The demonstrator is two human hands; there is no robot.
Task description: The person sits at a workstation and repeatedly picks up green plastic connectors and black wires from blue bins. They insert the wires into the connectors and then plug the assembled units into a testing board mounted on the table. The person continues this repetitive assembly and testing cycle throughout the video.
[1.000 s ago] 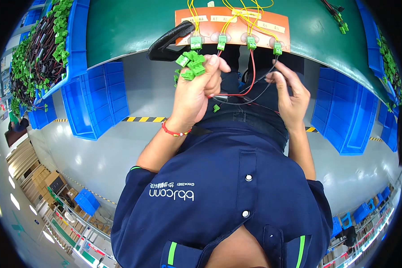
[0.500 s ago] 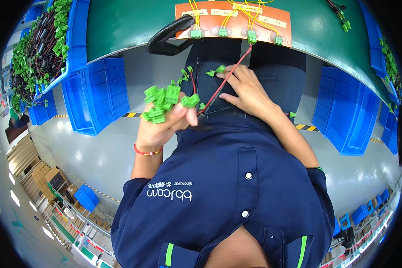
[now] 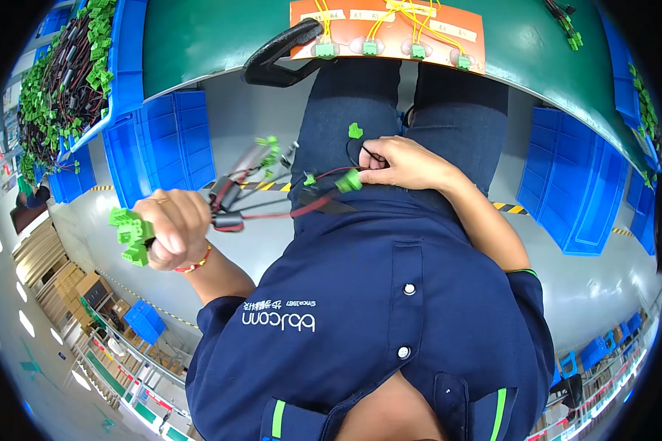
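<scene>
My left hand [image 3: 178, 226], out to the left of my body, is closed round a bunch of cables. Green connectors [image 3: 130, 234] stick out past its fingers, while black cylinders [image 3: 229, 220] and red and black wires trail to the right, partly blurred. Over my lap, my right hand [image 3: 408, 163] has its fingers curled round thin cables. A green connector [image 3: 349, 181] sits at its fingertips, and another green connector [image 3: 355, 131] stands just above the hand. Beyond, an orange board [image 3: 390, 15] carries a row of green sockets [image 3: 418, 51] with yellow wires.
The green table [image 3: 198, 44] has a black handle-like part [image 3: 279, 62] jutting over its near edge. A blue bin [image 3: 129, 59] heaped with cables stands left. More blue bins [image 3: 158, 154] flank my legs on both sides. A few cables [image 3: 566, 26] lie at the table's right.
The red and black cable is off the third socket on the board. My left hand has swung left with its bunch; my right hand has drawn nearer my body and closed on cables.
</scene>
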